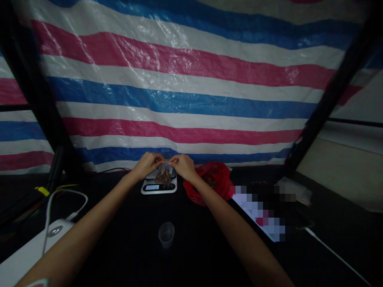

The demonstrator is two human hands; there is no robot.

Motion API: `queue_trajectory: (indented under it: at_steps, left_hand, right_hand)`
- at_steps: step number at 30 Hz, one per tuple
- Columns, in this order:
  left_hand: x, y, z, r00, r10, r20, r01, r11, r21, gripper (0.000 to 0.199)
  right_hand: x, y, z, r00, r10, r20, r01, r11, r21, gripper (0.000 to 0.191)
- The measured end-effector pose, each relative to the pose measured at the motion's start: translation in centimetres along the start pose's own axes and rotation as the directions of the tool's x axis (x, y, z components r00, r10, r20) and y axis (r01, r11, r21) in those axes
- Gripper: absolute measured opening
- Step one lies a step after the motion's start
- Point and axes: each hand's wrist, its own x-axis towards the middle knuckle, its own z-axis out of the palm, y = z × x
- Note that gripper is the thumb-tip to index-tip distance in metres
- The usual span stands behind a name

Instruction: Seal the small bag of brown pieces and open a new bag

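Observation:
Both of my hands pinch the top edge of a small clear plastic bag with brown pieces in its lower part. My left hand grips the left corner, and my right hand grips the right corner. The bag hangs upright over or against a white digital kitchen scale; whether it rests on the scale I cannot tell. The scale's display is lit, but its digits are too small to read. Beneath my right forearm lies an open red plastic bag with more brown pieces inside.
A clear plastic cup stands on the black table in front of the scale. To the left is a white device with a cable. Flat clear bags and a blurred-out screen lie right. A striped tarp hangs behind.

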Motion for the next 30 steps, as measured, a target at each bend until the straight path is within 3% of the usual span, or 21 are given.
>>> queue_trajectory:
  at_steps: [5,10,18,25,30]
  left_hand:
    - [-0.1,0.1,-0.4,1.000,-0.023,-0.015,0.023,0.999,0.033,0.027]
    - [-0.2,-0.3,-0.3,0.999,-0.010,0.051,0.008,0.999,0.044,0.023]
    - [-0.3,0.0,-0.1,0.998,-0.035,0.057,0.030,0.996,0.086,0.022]
    - [-0.1,-2.3,-1.1,0.992,-0.074,0.106,0.065,0.994,0.090,0.020]
    - [-0.1,-3.6,-2.0,0.977,-0.087,0.194,0.090,0.996,-0.005,0.026]
  right_hand:
    - [0.1,0.0,0.1,1.000,0.025,0.006,-0.025,0.999,0.026,0.010]
    - [-0.1,0.8,0.4,0.998,-0.049,0.041,0.044,0.993,0.106,0.013]
    - [-0.5,0.8,1.0,0.998,-0.068,0.014,0.067,0.996,0.065,0.013]
    - [-0.4,1.4,0.9,0.997,-0.079,0.023,0.075,0.987,0.139,0.010]
    - [-0.5,0.4,0.6,0.993,-0.097,0.071,0.090,0.990,0.105,0.014]
